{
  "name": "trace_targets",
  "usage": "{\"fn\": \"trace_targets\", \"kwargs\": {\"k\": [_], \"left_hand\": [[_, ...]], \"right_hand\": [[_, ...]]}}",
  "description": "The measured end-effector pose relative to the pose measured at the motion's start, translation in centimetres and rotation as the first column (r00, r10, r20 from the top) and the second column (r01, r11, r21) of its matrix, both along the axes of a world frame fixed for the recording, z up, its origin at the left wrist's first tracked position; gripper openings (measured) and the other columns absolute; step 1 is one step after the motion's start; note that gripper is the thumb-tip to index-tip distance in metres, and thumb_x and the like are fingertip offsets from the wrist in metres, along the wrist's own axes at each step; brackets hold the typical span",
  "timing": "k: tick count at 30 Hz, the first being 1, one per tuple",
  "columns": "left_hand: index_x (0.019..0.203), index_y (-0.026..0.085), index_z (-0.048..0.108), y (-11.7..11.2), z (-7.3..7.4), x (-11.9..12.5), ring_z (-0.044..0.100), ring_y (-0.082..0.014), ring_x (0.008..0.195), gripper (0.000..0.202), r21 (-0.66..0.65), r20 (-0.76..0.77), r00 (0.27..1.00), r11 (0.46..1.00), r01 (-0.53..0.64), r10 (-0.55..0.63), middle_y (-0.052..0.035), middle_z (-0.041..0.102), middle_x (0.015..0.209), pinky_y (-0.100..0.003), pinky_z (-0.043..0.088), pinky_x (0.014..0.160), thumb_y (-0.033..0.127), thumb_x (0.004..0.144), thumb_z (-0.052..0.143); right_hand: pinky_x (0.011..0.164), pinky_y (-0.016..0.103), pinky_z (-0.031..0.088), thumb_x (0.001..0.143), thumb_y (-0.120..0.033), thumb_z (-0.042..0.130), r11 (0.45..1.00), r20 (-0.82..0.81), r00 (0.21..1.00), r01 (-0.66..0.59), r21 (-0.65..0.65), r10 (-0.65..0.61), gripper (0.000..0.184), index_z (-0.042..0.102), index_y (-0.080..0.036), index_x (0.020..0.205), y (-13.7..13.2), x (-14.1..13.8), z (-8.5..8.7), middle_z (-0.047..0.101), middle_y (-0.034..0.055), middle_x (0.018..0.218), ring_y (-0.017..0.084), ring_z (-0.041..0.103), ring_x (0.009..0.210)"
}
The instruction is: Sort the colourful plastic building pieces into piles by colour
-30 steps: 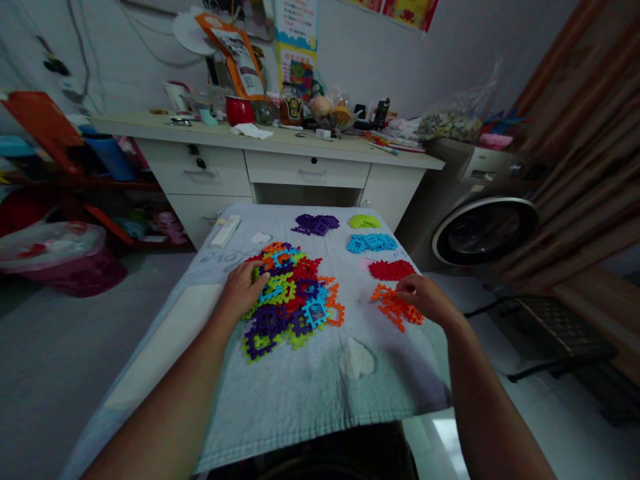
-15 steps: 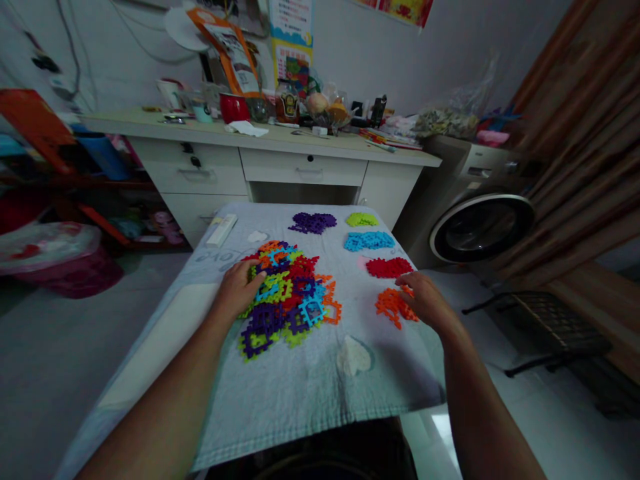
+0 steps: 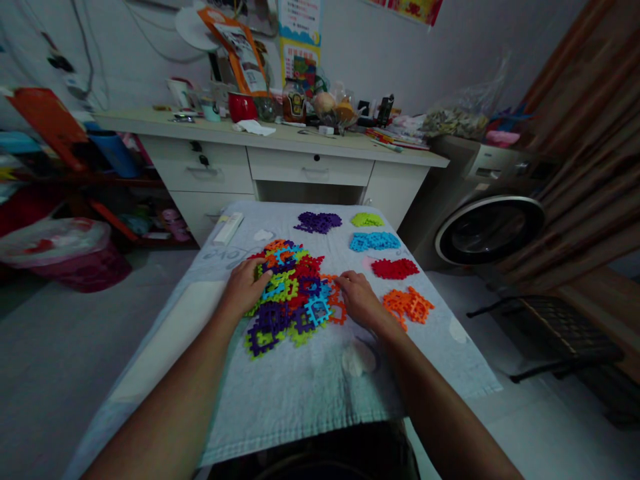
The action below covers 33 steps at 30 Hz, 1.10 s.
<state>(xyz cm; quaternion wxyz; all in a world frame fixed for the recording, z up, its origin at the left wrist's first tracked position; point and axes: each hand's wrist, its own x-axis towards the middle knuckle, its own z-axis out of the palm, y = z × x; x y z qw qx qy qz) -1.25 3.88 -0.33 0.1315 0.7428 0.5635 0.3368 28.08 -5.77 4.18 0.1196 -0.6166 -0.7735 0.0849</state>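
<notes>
A mixed pile of flat, notched plastic building pieces (image 3: 293, 287) lies on a cloth-covered table, in purple, red, blue, green and orange. At the pile's left edge rests my left hand (image 3: 246, 287), thumb apart from its fingers, holding nothing that I can see. My right hand (image 3: 359, 297) is at the right edge, its fingertips pinched at an orange building piece (image 3: 338, 312). Single-colour heaps sit to the right and back: orange (image 3: 407, 305), red (image 3: 395, 269), blue (image 3: 374, 241), green (image 3: 367, 219) and purple (image 3: 319, 222).
A white oblong object (image 3: 229, 229) lies at the table's back left. Behind stands a cluttered white desk (image 3: 310, 165), with a washing machine (image 3: 487, 213) to its right. A pink bin (image 3: 95, 263) is on the left and a dark stool (image 3: 550, 327) on the right.
My right hand has moved left from the orange heap to the mixed pile. An orange piece it covered now shows on that heap. My left hand stays by the pile.
</notes>
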Motion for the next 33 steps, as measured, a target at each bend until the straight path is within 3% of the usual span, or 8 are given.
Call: {"fn": "trace_targets", "kwargs": {"k": [3,9,19,23,26,30,33], "left_hand": [[0.115,0.017,0.061,0.0,0.0,0.0,0.058,-0.0271,0.107,0.045,-0.004,0.002,1.0,1.0,-0.002,0.002,-0.0117,0.063,0.117,-0.043,0.044,0.098,0.047,0.084,0.049],[0.116,0.017,0.061,0.0,0.0,0.0,0.058,-0.027,0.108,0.045,-0.007,-0.002,1.0,1.0,-0.009,0.009,-0.012,0.063,0.117,-0.043,0.044,0.099,0.045,0.083,0.049],[0.115,0.017,0.061,0.1,-0.3,-0.1,0.058,-0.0265,0.107,0.044,0.007,-0.005,1.0,1.0,-0.008,0.008,-0.011,0.064,0.115,-0.042,0.044,0.099,0.046,0.083,0.05],[0.116,0.017,0.061,0.3,-0.4,-0.2,0.058,-0.0273,0.108,0.046,0.005,-0.008,1.0,1.0,0.004,-0.003,-0.012,0.063,0.115,-0.043,0.044,0.099,0.048,0.084,0.048],[0.116,0.016,0.061,0.4,-0.5,-0.3,0.058,-0.0278,0.109,0.047,0.002,-0.014,1.0,1.0,0.009,-0.009,-0.0124,0.063,0.116,-0.044,0.044,0.099,0.049,0.084,0.048],[0.115,0.018,0.061,0.3,-0.3,-0.2,0.058,-0.0279,0.109,0.045,-0.007,-0.014,1.0,1.0,-0.006,0.006,-0.0117,0.063,0.116,-0.044,0.044,0.099,0.047,0.083,0.049],[0.114,0.018,0.061,0.2,-0.2,-0.1,0.058,-0.028,0.11,0.044,-0.007,-0.014,1.0,1.0,-0.011,0.011,-0.0114,0.063,0.117,-0.044,0.044,0.1,0.047,0.082,0.05]], "right_hand": [[0.092,0.034,0.038,0.09,-0.007,0.043,1.0,0.016,1.0,0.018,0.002,-0.018,0.04,0.063,-0.018,0.121,0.4,0.0,-0.6,0.058,0.013,0.119,0.023,0.049,0.105],[0.089,0.031,0.037,0.085,-0.008,0.049,0.999,-0.011,0.999,0.044,0.004,-0.043,0.026,0.068,-0.016,0.102,-0.1,1.0,-0.2,0.061,0.0109,0.105,0.022,0.05,0.099],[0.092,0.034,0.04,0.081,-0.006,0.05,0.984,-0.126,0.983,0.144,0.104,-0.131,0.028,0.069,-0.014,0.101,-1.2,3.7,0.6,0.066,0.0118,0.102,0.022,0.056,0.099],[0.087,0.034,0.044,0.086,-0.017,0.049,0.972,-0.281,0.949,0.191,0.139,-0.146,0.022,0.068,-0.016,0.098,-2.1,6.0,1.6,0.068,0.0102,0.101,0.021,0.06,0.094],[0.077,0.031,0.045,0.088,-0.026,0.047,0.947,-0.375,0.893,0.305,0.095,-0.25,0.023,0.067,-0.018,0.096,-3.1,8.6,2.2,0.069,0.0071,0.09,0.02,0.061,0.083],[0.076,0.031,0.046,0.085,-0.034,0.047,0.89,-0.402,0.841,0.44,0.122,-0.361,0.025,0.067,-0.018,0.088,-5.1,12.1,2.7,0.066,0.0061,0.084,0.02,0.06,0.079],[0.077,0.032,0.047,0.083,-0.037,0.048,0.879,-0.4,0.835,0.46,0.127,-0.379,0.026,0.068,-0.019,0.083,-6.6,14.1,2.8,0.065,0.0062,0.084,0.02,0.06,0.079]]}}
